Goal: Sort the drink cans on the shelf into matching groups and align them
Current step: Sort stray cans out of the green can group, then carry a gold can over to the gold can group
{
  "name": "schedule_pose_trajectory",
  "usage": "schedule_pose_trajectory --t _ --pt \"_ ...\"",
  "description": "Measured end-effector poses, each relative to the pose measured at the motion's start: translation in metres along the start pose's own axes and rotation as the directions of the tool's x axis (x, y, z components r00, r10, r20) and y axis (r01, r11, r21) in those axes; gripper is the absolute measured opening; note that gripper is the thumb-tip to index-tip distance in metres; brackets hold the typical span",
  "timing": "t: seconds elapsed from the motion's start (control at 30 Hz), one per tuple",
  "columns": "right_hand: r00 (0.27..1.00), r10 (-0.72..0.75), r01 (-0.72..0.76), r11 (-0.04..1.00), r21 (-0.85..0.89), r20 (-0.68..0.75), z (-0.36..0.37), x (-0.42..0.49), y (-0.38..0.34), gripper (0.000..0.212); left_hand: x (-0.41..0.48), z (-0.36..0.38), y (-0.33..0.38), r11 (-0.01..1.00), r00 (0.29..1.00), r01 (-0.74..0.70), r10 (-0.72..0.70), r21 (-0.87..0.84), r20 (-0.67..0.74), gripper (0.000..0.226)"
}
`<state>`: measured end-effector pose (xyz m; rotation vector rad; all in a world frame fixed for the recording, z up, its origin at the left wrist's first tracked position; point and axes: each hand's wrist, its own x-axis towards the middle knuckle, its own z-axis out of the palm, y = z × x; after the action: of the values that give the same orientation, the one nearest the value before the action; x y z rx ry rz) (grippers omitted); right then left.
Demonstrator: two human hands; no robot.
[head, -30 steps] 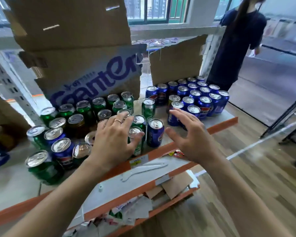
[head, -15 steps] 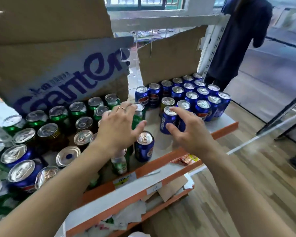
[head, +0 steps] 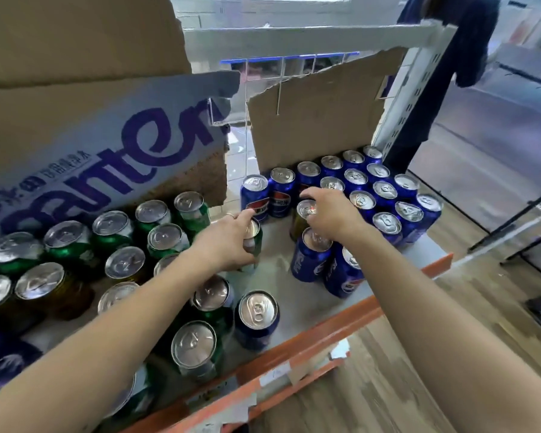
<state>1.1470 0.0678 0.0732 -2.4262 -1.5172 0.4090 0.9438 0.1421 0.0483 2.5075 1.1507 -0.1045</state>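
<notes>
Green can (head: 256, 245), label mostly hidden, stands on the shelf (head: 275, 267) with the left hand (head: 228, 242) and its fingers wrapped round its top. Right hand (head: 331, 210) fingers pinch a brownish can (head: 298, 225), half hidden, beside the blue cans (head: 384, 190).

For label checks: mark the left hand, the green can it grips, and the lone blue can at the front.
left hand (head: 228, 245), head view, back of the hand.
green can (head: 257, 245), head view, green side wall below its lid.
lone blue can (head: 258, 310), head view, centre of its lid.
</notes>
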Motion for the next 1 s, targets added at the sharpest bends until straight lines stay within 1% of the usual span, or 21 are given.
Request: schedule_pose_trajectory --t 0.07,0.17,0.2,0.27,0.3,0.33,0.43,0.5,0.57,0.6,0.63,0.67,0.7,0.73,0.8,0.83,0.87,0.9,0.97,1.0 --pt "0.997 0.034 -0.029 0.997 -0.067 0.066 0.007 0.017 0.004 0.053 0.005 0.003 -0.007 0.991 1.0 0.013 -0.015 -0.137 -0.014 0.093" --pt "0.988 0.042 -0.016 0.985 -0.17 0.149 0.01 0.036 0.006 0.052 0.008 0.001 -0.011 0.956 0.998 0.043 -0.054 -0.29 -0.028 0.083" --pt "0.988 0.03 0.001 0.981 -0.196 0.155 0.01 0.04 0.005 0.046 0.007 -0.001 -0.01 0.938 0.996 0.062 -0.079 -0.342 -0.035 0.079" --pt "0.988 -0.004 0.041 0.97 -0.239 0.152 0.008 0.044 0.001 0.027 0.005 -0.004 -0.009 0.883 0.987 0.11 -0.153 -0.457 -0.057 0.076" --pt "0.987 -0.02 0.059 0.967 -0.249 0.156 0.007 0.045 0.001 0.019 0.003 -0.006 -0.008 0.839 0.978 0.137 -0.198 -0.526 -0.062 0.076" --pt "0.985 -0.036 0.077 0.966 -0.245 0.168 0.006 0.046 0.001 0.016 0.0 -0.008 -0.007 0.785 0.97 0.156 -0.237 -0.6 -0.058 0.076" --pt "0.979 -0.107 0.139 0.973 -0.183 0.173 -0.001 0.046 0.01 0.026 -0.007 -0.017 -0.001 0.616 0.946 0.141 -0.315 -0.775 -0.079 0.077" --pt "0.981 -0.167 0.176 0.981 -0.087 0.101 -0.015 0.039 0.017 0.032 -0.01 -0.025 0.008 0.508 0.929 0.098 -0.355 -0.856 -0.104 0.073" --pt "0.982 -0.189 0.185 0.975 0.122 0.024 -0.036 0.029 0.024 0.034 -0.011 -0.031 0.017 0.357 0.924 0.038 -0.369 -0.933 -0.103 0.068" --pt "0.979 -0.202 0.197 0.947 0.253 -0.008 -0.046 0.023 0.029 0.036 -0.012 -0.033 0.021 0.278 0.93 0.005 -0.355 -0.961 -0.098 0.065" --pt "0.976 -0.215 0.213 0.896 0.39 -0.039 -0.055 0.018 0.034 0.037 -0.012 -0.035 0.024 0.206 0.937 -0.025 -0.337 -0.978 -0.095 0.061" --pt "0.972 -0.225 0.224 0.819 0.529 -0.065 -0.063 0.013 0.038 0.037 -0.013 -0.036 0.028 0.146 0.944 -0.049 -0.317 -0.988 -0.094 0.056" --pt "0.971 -0.224 0.221 0.72 0.658 -0.081 -0.068 0.008 0.041 0.038 -0.013 -0.037 0.032 0.087 0.949 -0.064 -0.302 -0.994 -0.088 0.052" --pt "0.974 -0.206 0.2 0.598 0.776 -0.093 -0.071 0.006 0.045 0.039 -0.013 -0.036 0.037 0.018 0.954 -0.084 -0.289 -0.996 -0.085 0.047" --pt "0.987 -0.137 0.122 0.297 0.947 -0.084 -0.074 0.006 0.05 0.043 -0.017 -0.038 0.052 -0.168 0.96 -0.134 -0.268 -0.977 -0.086 0.041" --pt "0.99 -0.129 0.075 0.136 0.988 -0.058 -0.075 0.005 0.052 0.047 -0.019 -0.04 0.06 -0.265 0.963 -0.159 -0.252 -0.951 -0.091 0.042" --pt "0.988 -0.151 0.023 0.0 1.0 -0.023 -0.077 0.004 0.055 0.05 -0.02 -0.04 0.067 -0.351 0.966 -0.18 -0.24 -0.919 -0.098 0.046" --pt "0.98 -0.2 -0.032 -0.11 0.993 0.009 -0.078 0.001 0.057 0.05 -0.022 -0.04 0.073 -0.423 0.967 -0.198 -0.231 -0.884 -0.107 0.05" --pt "0.95 -0.309 -0.126 -0.268 0.955 0.038 -0.077 -0.007 0.062 0.048 -0.025 -0.038 0.081 -0.498 0.966 -0.23 -0.219 -0.836 -0.135 0.056" --pt "0.94 -0.338 -0.166 -0.327 0.931 0.049 -0.074 -0.012 0.064 0.049 -0.027 -0.037 0.086 -0.504 0.967 -0.236 -0.207 -0.831 -0.148 0.057"
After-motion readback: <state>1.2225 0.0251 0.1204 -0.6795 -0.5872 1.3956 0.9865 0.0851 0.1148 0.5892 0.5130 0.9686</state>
